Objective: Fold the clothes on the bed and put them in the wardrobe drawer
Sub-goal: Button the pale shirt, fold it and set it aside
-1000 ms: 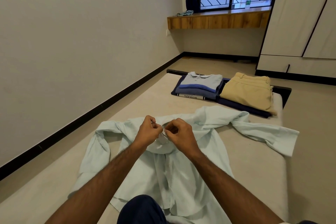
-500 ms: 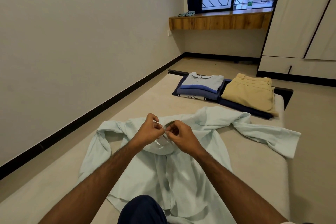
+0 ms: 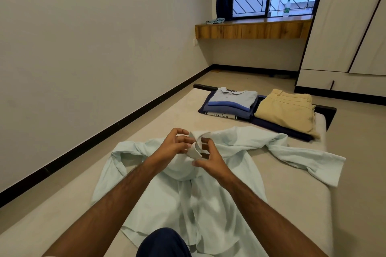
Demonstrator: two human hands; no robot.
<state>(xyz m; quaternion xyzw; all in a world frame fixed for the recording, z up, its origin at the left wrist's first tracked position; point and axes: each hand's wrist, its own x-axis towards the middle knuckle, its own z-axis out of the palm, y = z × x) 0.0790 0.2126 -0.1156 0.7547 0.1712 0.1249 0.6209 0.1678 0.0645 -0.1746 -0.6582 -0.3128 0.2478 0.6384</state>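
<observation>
A pale mint long-sleeved shirt [image 3: 213, 198] lies spread on the bed [image 3: 292, 204], sleeves out to both sides, collar at the far end. My left hand [image 3: 174, 145] pinches the left side of the collar. My right hand [image 3: 211, 157] has its fingers curled round the right side of the collar, thumb down on the cloth. Both hands meet at the neck opening. At the bed's far end lie a folded stack of blue shirts [image 3: 230, 103] and folded beige trousers [image 3: 286, 109] on a dark garment.
The wardrobe [image 3: 351, 27] stands at the right, its low drawer [image 3: 342, 86] with a dark handle near the floor. A wooden window ledge [image 3: 250, 29] holds a cloth and a bottle. A wall runs along the left. My dark-clad knee [image 3: 165, 244] is at the bottom.
My hands have drawn slightly apart at the collar; the right hand dropped lower with fingers spread more, and the collar now stands up between them.
</observation>
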